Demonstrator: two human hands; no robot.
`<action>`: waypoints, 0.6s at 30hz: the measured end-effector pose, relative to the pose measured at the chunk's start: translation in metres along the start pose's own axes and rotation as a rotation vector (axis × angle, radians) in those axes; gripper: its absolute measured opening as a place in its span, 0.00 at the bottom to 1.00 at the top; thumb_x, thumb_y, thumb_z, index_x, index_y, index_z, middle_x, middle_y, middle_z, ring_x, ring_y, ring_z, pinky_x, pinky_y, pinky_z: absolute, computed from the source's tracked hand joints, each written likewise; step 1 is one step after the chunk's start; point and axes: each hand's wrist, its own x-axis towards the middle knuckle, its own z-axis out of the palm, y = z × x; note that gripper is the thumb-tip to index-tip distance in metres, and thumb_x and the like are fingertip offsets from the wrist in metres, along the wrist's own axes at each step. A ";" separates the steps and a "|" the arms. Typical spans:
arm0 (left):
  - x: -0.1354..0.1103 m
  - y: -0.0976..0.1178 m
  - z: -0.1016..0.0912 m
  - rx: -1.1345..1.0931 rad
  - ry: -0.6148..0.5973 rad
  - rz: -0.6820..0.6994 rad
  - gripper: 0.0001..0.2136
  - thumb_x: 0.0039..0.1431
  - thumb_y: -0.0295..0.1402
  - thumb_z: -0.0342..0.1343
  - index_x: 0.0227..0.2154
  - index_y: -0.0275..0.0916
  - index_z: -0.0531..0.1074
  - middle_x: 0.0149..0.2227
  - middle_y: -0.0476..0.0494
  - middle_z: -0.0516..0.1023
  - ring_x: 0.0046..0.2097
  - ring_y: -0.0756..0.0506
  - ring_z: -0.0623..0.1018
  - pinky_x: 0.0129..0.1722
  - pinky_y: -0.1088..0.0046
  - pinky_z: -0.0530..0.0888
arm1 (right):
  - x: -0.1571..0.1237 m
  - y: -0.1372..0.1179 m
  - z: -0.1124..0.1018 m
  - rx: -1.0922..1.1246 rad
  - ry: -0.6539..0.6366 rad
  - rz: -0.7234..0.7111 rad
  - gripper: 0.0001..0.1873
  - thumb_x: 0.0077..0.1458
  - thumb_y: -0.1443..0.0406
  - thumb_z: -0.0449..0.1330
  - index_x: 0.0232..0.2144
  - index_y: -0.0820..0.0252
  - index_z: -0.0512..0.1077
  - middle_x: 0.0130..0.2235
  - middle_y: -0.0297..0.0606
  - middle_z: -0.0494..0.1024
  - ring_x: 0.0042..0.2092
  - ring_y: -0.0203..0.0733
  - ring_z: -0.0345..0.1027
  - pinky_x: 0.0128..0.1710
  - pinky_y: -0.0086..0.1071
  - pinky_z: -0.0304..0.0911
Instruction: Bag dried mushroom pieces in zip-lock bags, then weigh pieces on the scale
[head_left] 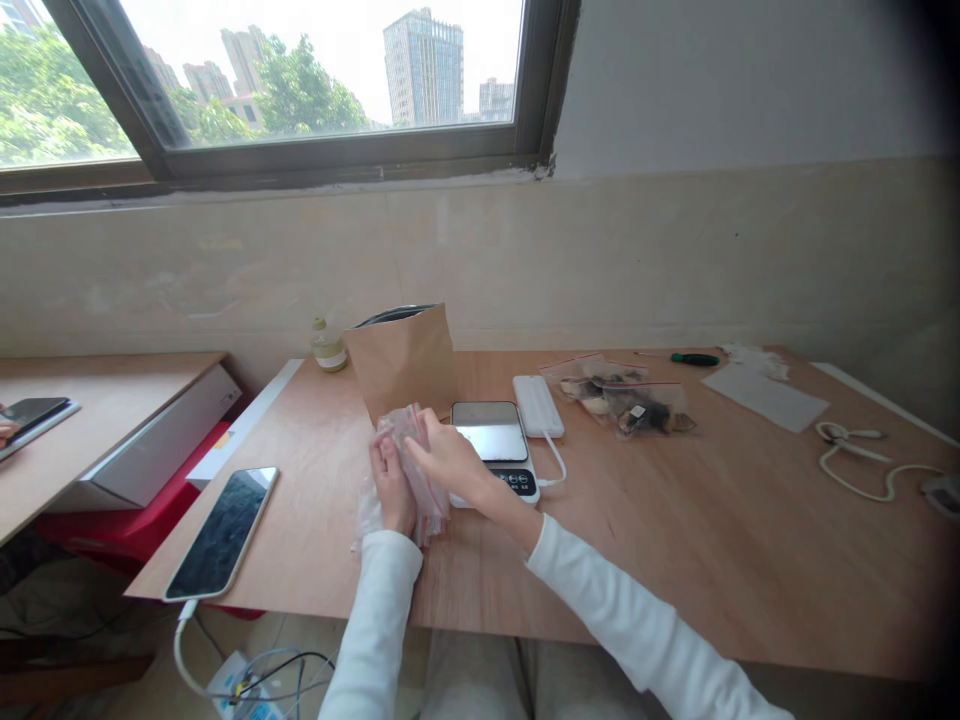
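Left hand (394,487) and right hand (452,458) gripping plastic bags (427,492), seemingly a stack, lower centre, scale (491,432) just beside, phone (223,532) lower left

Tabletop (750,540), wood-grained, light brown, across the lower half of the frame. Directly on it: one phone (225,530), dark screen, lower left; one small yellowish bottle (328,347), left of centre; one upright brown paper bag (397,365), centre; one white scale (491,430), centre; one white oblong device (535,405), just right of it; two filled clear bags (651,410), right of centre; one green-handled screwdriver (694,359), one white sheet (765,397), one white cable (870,453), right.
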 end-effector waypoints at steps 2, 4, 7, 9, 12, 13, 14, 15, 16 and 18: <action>-0.002 0.002 0.001 -0.002 -0.045 0.040 0.18 0.57 0.49 0.52 0.45 0.45 0.64 0.39 0.48 0.74 0.37 0.49 0.75 0.35 0.75 0.71 | 0.002 0.013 -0.002 0.105 0.047 0.028 0.10 0.62 0.63 0.48 0.42 0.60 0.66 0.43 0.42 0.76 0.43 0.41 0.72 0.41 0.31 0.64; -0.004 0.006 0.004 0.055 -0.102 0.074 0.19 0.55 0.49 0.55 0.44 0.43 0.66 0.34 0.49 0.73 0.33 0.49 0.74 0.31 0.76 0.70 | 0.004 0.024 -0.009 0.214 0.117 0.025 0.12 0.63 0.62 0.46 0.40 0.58 0.68 0.42 0.40 0.77 0.39 0.39 0.73 0.36 0.28 0.65; -0.008 0.020 0.012 0.209 -0.142 0.146 0.18 0.58 0.50 0.50 0.41 0.41 0.70 0.34 0.47 0.73 0.36 0.47 0.73 0.35 0.74 0.69 | -0.002 0.034 -0.021 0.320 0.215 0.061 0.17 0.64 0.55 0.44 0.43 0.58 0.66 0.40 0.39 0.76 0.27 0.35 0.69 0.25 0.28 0.63; -0.013 0.032 0.018 0.258 -0.173 0.154 0.18 0.60 0.49 0.48 0.39 0.40 0.71 0.35 0.45 0.74 0.39 0.46 0.72 0.39 0.71 0.68 | -0.011 0.038 -0.029 0.395 0.243 0.081 0.21 0.63 0.50 0.42 0.46 0.58 0.64 0.38 0.38 0.76 0.22 0.33 0.65 0.23 0.28 0.62; -0.025 0.050 0.027 0.273 -0.253 0.112 0.15 0.58 0.47 0.53 0.35 0.39 0.72 0.33 0.45 0.74 0.36 0.45 0.72 0.37 0.71 0.67 | -0.032 0.045 -0.038 0.541 0.178 0.110 0.26 0.59 0.47 0.49 0.51 0.57 0.58 0.43 0.40 0.74 0.29 0.35 0.70 0.28 0.29 0.67; -0.030 0.055 0.030 0.288 -0.262 0.106 0.15 0.57 0.47 0.54 0.34 0.39 0.72 0.31 0.46 0.74 0.33 0.45 0.72 0.34 0.72 0.66 | -0.041 0.047 -0.038 0.593 0.133 0.126 0.29 0.56 0.47 0.55 0.53 0.56 0.56 0.46 0.40 0.73 0.33 0.36 0.71 0.32 0.30 0.68; -0.035 0.060 0.031 0.314 -0.244 0.112 0.14 0.57 0.47 0.54 0.35 0.40 0.71 0.29 0.47 0.73 0.30 0.46 0.71 0.31 0.72 0.65 | -0.050 0.049 -0.038 0.645 0.081 0.148 0.33 0.52 0.48 0.60 0.53 0.55 0.55 0.47 0.40 0.73 0.35 0.37 0.72 0.34 0.31 0.69; -0.039 0.063 0.033 0.352 -0.206 0.131 0.14 0.58 0.47 0.52 0.35 0.41 0.70 0.28 0.48 0.72 0.28 0.46 0.70 0.29 0.72 0.65 | -0.058 0.051 -0.036 0.695 0.025 0.176 0.35 0.48 0.50 0.64 0.53 0.54 0.56 0.45 0.39 0.73 0.36 0.37 0.73 0.35 0.32 0.69; -0.044 0.066 0.034 0.398 -0.161 0.161 0.14 0.59 0.47 0.51 0.36 0.42 0.69 0.27 0.49 0.72 0.27 0.47 0.70 0.29 0.72 0.64 | -0.067 0.052 -0.033 0.747 -0.030 0.205 0.34 0.46 0.50 0.66 0.51 0.55 0.58 0.42 0.38 0.74 0.34 0.38 0.73 0.34 0.33 0.70; -0.050 0.068 0.034 0.485 -0.109 0.224 0.12 0.60 0.47 0.50 0.35 0.44 0.67 0.29 0.50 0.73 0.28 0.47 0.71 0.30 0.72 0.64 | -0.082 0.054 -0.026 0.840 -0.104 0.260 0.28 0.45 0.48 0.65 0.44 0.57 0.64 0.35 0.36 0.75 0.29 0.39 0.73 0.30 0.34 0.70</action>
